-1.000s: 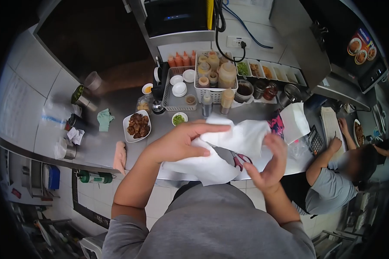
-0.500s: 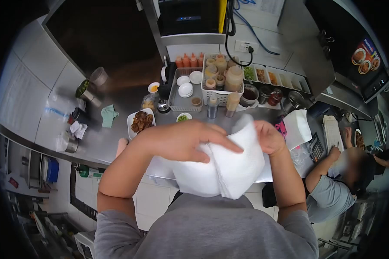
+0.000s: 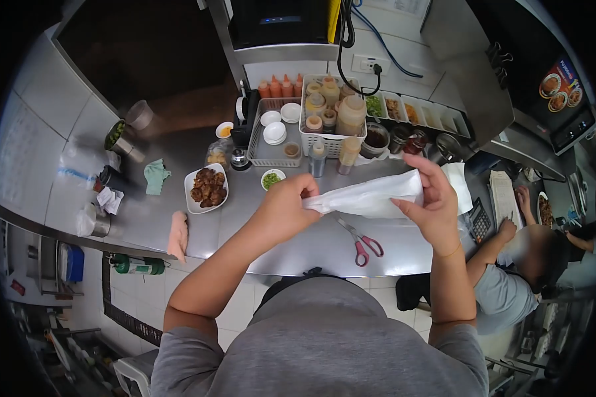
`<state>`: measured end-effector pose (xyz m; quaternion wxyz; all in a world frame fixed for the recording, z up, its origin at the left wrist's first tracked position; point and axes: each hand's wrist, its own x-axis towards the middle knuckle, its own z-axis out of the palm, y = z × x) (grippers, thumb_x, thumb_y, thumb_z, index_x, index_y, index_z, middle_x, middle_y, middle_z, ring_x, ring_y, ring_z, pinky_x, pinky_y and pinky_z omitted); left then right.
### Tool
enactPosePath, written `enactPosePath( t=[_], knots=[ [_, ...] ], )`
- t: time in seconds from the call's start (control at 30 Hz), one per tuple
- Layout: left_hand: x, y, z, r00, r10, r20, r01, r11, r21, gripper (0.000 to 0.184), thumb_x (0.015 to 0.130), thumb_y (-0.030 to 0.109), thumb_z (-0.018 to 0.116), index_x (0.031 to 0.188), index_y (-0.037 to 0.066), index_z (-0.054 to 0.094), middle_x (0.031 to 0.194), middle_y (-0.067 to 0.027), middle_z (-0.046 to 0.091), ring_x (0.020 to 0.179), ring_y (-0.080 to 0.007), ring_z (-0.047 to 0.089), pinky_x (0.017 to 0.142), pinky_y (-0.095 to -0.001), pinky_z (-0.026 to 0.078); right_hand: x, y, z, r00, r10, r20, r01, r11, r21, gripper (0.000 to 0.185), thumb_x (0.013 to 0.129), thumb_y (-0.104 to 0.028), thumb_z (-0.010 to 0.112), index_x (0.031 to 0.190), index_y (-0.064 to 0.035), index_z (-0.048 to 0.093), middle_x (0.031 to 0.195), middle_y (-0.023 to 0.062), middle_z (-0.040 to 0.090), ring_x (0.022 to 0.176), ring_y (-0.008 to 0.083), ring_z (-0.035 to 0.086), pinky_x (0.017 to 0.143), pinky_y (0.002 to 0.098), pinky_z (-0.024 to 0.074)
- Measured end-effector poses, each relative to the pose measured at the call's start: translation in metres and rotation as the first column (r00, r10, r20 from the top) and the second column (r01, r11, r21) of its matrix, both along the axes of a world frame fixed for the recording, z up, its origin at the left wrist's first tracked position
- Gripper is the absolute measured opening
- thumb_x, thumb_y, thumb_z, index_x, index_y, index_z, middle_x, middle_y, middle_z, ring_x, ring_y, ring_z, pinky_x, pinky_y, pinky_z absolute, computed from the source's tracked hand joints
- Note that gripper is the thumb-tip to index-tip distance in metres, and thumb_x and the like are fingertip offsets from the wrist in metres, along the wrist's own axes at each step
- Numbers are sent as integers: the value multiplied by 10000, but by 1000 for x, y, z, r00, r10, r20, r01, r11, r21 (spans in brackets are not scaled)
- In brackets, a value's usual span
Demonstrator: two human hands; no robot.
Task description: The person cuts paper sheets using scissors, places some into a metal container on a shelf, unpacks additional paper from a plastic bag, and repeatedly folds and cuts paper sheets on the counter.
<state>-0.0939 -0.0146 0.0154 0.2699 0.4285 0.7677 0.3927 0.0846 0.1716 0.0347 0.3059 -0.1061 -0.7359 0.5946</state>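
White sheet (image 3: 369, 194) was finger-held by left hand (image 3: 286, 206) and right hand (image 3: 438, 210); poster (image 3: 560, 86) lettering at 2 o'clock was unreadable.

The white sheet (image 3: 371, 196) looks like thin paper, matt and lightly creased. The tabletop (image 3: 278, 251) is smooth metal with a dull sheen (brighter toward its front edge). The scissors (image 3: 361, 246) pair metal blades with pink, plastic-looking handles. The green rag (image 3: 156, 177) is matt, crumpled cloth; the grey basket (image 3: 275, 163) is openwork plastic; the square dish (image 3: 195, 208) is smooth and glossy.
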Motion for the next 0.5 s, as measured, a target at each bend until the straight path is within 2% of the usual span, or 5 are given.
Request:
enactPosePath(
  t=[0.1,0.13,0.23,0.4,0.5],
  knots=[
    [3,2,-14,976,52,210,-73,993,93,219,774,7,685,950,7,556,943,-93,669,818,-122,623,711,-259,496,9,-9,-4,983,-186,-3,173,909,380,487,683,97,680,1150,-15,600,1023,85,645,946,202,623,861,274,472],
    [6,5,-19,955,79,286,-109,990,89,217,794,2,665,985,5,562,966,-97,670,827,-122,628,717,-254,500,9,-13,-9,971,-237,-41,224,827,516,455,629,87,657,1070,-26,643,941,80,642,862,236,617,795,314,475],
    [15,16,-51,806,38,590,-204,955,217,239,867,16,580,1106,3,563,1008,-88,665,850,-122,639,730,-247,510,9,-28,-24,965,-93,-247,261,483,836,455,614,44,635,1059,-50,645,871,47,630,798,245,594,743,349,462],
    [25,19,-54,576,30,817,-361,906,221,295,938,76,475,1214,-6,539,1079,-86,641,933,-141,631,808,-265,503,16,-58,-68,997,40,-63,37,470,882,357,692,-58,600,1044,-64,657,966,40,607,883,222,569,763,357,448],
    [29,18,-52,467,-4,884,-411,885,221,292,937,69,450,1201,-23,535,1120,-103,622,1010,-155,599,891,-291,472,16,-63,-89,997,35,-68,43,479,877,337,702,-82,605,1033,-65,663,1008,44,594,915,220,558,782,363,447]
  ],
)
